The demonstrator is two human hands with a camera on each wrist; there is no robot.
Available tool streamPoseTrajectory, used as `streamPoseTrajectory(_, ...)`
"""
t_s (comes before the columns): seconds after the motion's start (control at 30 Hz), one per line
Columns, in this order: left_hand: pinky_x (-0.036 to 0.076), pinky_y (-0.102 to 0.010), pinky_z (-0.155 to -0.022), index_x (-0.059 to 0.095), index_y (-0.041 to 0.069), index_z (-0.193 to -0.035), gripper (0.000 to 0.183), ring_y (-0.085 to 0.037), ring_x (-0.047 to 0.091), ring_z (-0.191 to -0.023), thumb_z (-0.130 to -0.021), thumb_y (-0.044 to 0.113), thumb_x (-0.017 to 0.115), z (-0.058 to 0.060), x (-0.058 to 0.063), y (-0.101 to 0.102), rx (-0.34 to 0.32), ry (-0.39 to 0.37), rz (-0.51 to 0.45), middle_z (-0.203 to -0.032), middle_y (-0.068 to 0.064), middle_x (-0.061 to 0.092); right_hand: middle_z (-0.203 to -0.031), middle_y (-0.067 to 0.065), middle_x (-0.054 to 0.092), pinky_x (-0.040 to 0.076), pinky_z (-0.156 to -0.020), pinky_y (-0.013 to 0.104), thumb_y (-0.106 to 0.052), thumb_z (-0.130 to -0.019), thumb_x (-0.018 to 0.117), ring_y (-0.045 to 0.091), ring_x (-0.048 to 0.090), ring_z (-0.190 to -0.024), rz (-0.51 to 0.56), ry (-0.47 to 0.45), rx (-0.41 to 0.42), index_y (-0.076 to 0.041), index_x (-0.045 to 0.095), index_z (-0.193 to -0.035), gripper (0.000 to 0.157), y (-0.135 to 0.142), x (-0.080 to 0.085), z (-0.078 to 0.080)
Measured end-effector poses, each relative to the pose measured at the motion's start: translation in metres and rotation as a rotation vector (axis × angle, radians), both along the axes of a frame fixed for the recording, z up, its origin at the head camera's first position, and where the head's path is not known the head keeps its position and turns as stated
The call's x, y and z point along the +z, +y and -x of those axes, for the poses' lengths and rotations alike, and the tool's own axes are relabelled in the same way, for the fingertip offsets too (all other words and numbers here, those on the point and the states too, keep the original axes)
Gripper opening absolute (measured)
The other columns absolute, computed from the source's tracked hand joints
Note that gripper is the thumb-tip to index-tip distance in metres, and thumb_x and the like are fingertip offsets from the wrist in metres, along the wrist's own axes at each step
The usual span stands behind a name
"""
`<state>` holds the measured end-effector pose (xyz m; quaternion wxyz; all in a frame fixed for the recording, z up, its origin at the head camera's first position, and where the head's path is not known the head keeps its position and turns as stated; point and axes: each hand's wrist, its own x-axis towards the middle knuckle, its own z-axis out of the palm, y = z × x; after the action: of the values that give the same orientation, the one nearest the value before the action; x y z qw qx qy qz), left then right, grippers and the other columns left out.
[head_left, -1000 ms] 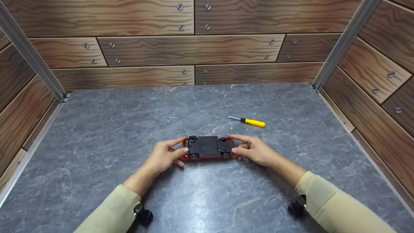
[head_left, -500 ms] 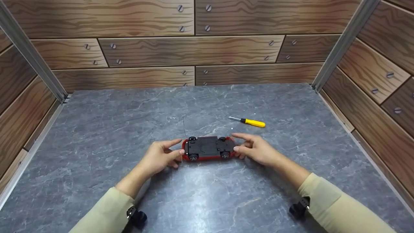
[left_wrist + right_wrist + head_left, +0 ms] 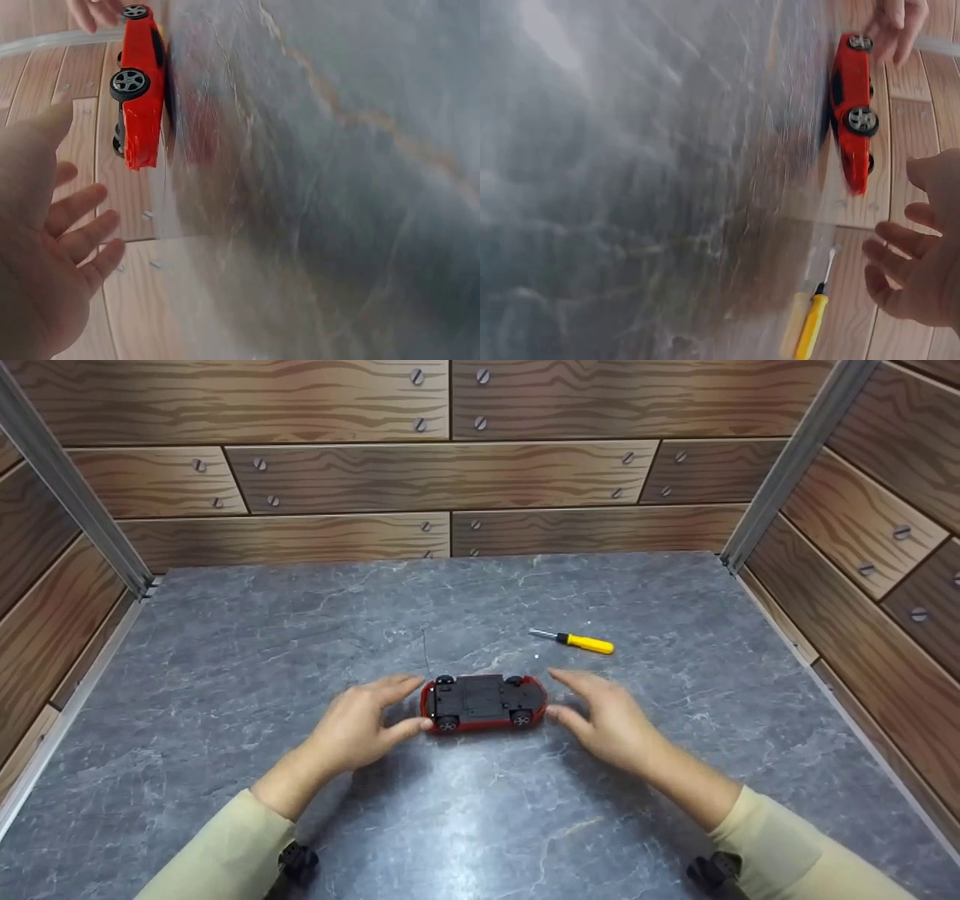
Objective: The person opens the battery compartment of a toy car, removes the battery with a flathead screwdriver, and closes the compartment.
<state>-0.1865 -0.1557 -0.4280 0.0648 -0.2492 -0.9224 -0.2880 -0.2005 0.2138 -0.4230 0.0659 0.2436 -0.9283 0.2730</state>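
1. Head view: your toy car [image 3: 480, 699] lies upside down on the grey table [image 3: 480, 607], black underside up, between your hands.
2. Your left hand [image 3: 356, 727] is spread and grips nothing; the left wrist view shows a gap between thumb and car that the head view leaves unclear.
3. Your right hand [image 3: 619, 724] is also unclosed; its wrist view adds the loosely bent lower fingers.
4. Both wrist views show you the car's dark side windows, hidden from above.
5. Head and right wrist views show a yellow screwdriver [image 3: 589, 643].
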Motion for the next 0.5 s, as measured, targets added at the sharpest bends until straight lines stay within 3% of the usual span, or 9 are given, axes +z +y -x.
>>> streamPoseTrajectory(0.13, 0.038, -0.062, -0.118, 0.054, 0.013, -0.157, 0.075, -0.042, 0.045, -0.147, -0.099, 0.058, 0.069, -0.001, 0.002, 0.0, -0.073, 0.061, 0.166, -0.16, -0.013, 0.051, -0.158, 0.018, 0.051, 0.037, -0.116, 0.067, -0.039, -0.1, 0.074, 0.041, 0.049, -0.144, -0.149, 0.032, 0.012, -0.009, 0.051, -0.157, 0.068, -0.006, 0.0, -0.013)
streamPoseTrajectory(0.23, 0.031, -0.06, -0.123, 0.051, 0.013, -0.159, 0.077, -0.042, 0.038, -0.152, -0.1, 0.061, 0.065, -0.002, 0.002, 0.0, -0.131, 0.096, 0.249, -0.163, -0.012, 0.046, -0.162, 0.018, 0.046, 0.035, -0.115, 0.07, -0.043, -0.1, 0.073, 0.043, 0.044, -0.148, -0.235, 0.045, 0.018, -0.009, 0.049, -0.159, 0.072, -0.011, 0.001, -0.021)
streamPoseTrajectory(0.5, 0.021, -0.052, -0.128, 0.048, 0.011, -0.16, 0.081, -0.038, 0.03, -0.156, -0.101, 0.066, 0.059, -0.001, -0.004, -0.001, -0.216, 0.154, 0.355, -0.168, -0.011, 0.038, -0.165, 0.013, 0.043, 0.031, -0.115, 0.073, -0.048, -0.102, 0.069, 0.044, 0.038, -0.152, -0.339, 0.002, 0.059, -0.008, 0.049, -0.159, 0.072, -0.021, 0.004, -0.033)
